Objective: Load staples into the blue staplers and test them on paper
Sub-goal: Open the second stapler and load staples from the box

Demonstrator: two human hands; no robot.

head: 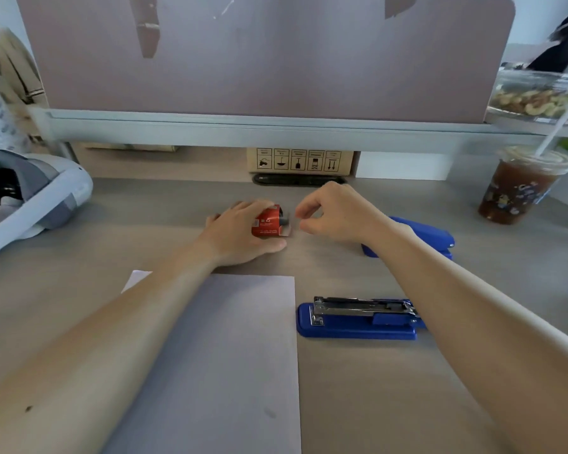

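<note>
My left hand [240,234] grips a small red staple box [268,222] on the desk, its open end facing right. Just right of the box hovers my right hand [335,214], thumb and forefinger pinched close together; whether they hold anything is too small to tell. A blue stapler [358,317] lies open near the front, its metal staple channel exposed. A second blue stapler [423,235] lies shut behind my right forearm. A white sheet of paper [230,348] lies under my left forearm.
An iced drink cup with a straw [518,188] stands at the right. A grey and white headset [30,198] sits at the left. A divider panel [263,57], a cardboard box [300,160] and a food container [538,96] line the back.
</note>
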